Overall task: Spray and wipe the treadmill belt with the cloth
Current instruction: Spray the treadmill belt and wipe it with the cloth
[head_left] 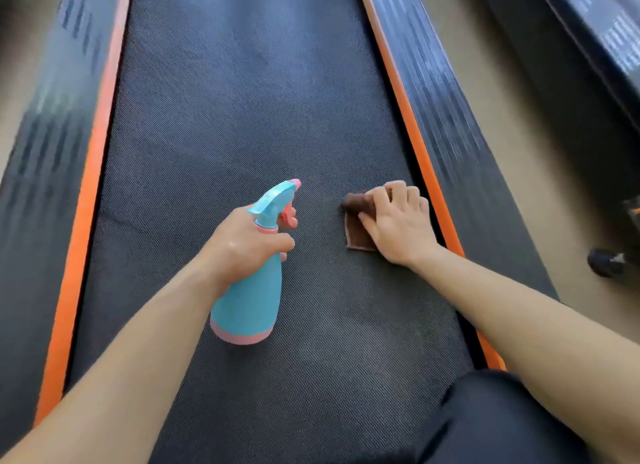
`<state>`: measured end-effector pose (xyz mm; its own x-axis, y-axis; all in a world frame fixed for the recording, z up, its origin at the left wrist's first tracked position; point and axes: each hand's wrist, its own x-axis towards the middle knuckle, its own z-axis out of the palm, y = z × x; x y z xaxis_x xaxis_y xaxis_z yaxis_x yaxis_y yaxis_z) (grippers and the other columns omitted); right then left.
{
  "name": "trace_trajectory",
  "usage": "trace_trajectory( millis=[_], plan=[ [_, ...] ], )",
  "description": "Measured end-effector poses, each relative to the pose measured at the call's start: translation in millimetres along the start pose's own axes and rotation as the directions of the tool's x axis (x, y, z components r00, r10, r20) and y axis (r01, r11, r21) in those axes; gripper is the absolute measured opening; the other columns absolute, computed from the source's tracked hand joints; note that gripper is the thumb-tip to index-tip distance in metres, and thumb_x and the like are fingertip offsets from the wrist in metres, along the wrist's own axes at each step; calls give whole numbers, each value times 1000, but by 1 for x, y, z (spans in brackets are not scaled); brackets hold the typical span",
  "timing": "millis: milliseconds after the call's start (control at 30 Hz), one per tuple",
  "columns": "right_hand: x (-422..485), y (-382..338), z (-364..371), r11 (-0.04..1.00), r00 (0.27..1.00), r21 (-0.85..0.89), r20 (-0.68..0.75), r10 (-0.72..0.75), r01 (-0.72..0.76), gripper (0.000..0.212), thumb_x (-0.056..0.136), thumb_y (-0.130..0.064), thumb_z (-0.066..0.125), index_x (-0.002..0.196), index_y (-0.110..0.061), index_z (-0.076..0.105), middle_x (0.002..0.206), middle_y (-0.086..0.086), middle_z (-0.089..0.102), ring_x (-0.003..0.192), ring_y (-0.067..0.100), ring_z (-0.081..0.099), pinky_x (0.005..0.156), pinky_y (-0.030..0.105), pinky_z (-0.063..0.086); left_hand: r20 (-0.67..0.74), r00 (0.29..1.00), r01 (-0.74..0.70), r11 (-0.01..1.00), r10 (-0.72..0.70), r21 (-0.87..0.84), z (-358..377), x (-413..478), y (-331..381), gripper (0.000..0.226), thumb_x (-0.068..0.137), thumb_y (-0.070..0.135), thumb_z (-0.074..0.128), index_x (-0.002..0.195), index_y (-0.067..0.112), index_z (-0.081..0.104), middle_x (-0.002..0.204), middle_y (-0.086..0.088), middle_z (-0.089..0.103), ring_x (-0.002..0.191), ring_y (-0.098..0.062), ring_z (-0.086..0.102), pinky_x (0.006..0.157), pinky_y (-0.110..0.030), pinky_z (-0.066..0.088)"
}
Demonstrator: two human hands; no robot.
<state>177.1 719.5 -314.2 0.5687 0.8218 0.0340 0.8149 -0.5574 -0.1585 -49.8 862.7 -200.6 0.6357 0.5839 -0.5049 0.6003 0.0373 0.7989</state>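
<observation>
The dark textured treadmill belt [242, 124] runs away from me down the middle of the view. My left hand [242, 245] grips the neck of a turquoise spray bottle [252, 301] with a pink base and pink trigger, its nozzle pointing up the belt. My right hand [398, 224] lies flat, fingers spread, on a small brown cloth [356, 221] and presses it to the belt near the right edge. Most of the cloth is hidden under the hand.
Orange strips [86, 193] [408, 117] border the belt, with black ribbed side rails [41, 145] [446, 124] outside them. Beige floor lies to the right, with a dark object [604, 263] on it. My dark-clothed knee [485, 422] is at the lower right.
</observation>
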Motion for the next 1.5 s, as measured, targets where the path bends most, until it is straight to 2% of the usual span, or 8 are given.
trace_trajectory(
  millis=[133,267,633,767,867,1033,1300,1500],
  plan=[
    [-64,25,-8,992,992,-31,0,-124,124,43,92,-55,42,120,-25,56,124,5,47,109,32,45,96,46,36,-2,1000,24,999,-24,42,4,0,4,43,64,22,67,105,30,71,107,2,77,77,-29,74,94,-50,59],
    [-49,34,-7,976,980,-98,-21,-198,195,40,93,-54,44,115,-24,60,119,5,51,105,32,50,95,43,34,-10,1000,14,996,-14,88,4,0,4,46,63,24,67,107,33,70,106,4,77,90,-37,73,97,-54,57],
    [72,15,-5,986,991,-96,-23,135,-136,41,102,-51,41,121,-16,48,127,16,46,114,37,44,100,48,32,-39,999,34,982,-27,186,14,3,4,48,58,30,66,104,42,69,106,0,76,100,-29,67,95,-50,55],
    [-17,21,-4,995,991,-86,-125,46,-57,38,96,-49,46,111,-15,54,111,14,51,96,37,50,85,48,39,-27,1000,13,981,-8,191,14,6,2,51,57,29,66,107,43,69,104,2,76,103,-26,68,98,-51,55],
    [-63,31,-4,995,992,-100,-121,-27,15,38,94,-51,46,109,-17,58,109,11,52,94,34,49,86,46,38,-26,1000,14,984,-10,176,14,7,1,51,58,28,67,107,42,70,104,5,77,102,-25,68,98,-49,55],
    [-11,26,1,989,990,-137,-139,34,-53,43,94,-53,42,106,-14,56,105,15,53,92,37,52,81,48,41,-13,1000,-19,991,21,134,11,8,-1,45,60,29,68,102,43,71,107,15,76,102,-26,70,100,-51,54],
    [125,8,-4,969,976,-112,-5,219,-219,45,102,-51,39,128,-14,43,135,18,41,123,38,39,105,50,29,-43,998,-39,999,41,31,7,13,-2,37,61,24,68,94,39,72,108,17,76,87,-28,74,93,-51,58],
    [-11,12,-4,998,992,-53,-115,-52,46,40,92,-50,50,112,-16,59,113,14,52,100,37,49,87,49,39,-33,998,-45,999,45,3,3,17,-6,43,63,21,69,102,39,71,106,13,78,80,-22,71,94,-52,58]
  ],
)
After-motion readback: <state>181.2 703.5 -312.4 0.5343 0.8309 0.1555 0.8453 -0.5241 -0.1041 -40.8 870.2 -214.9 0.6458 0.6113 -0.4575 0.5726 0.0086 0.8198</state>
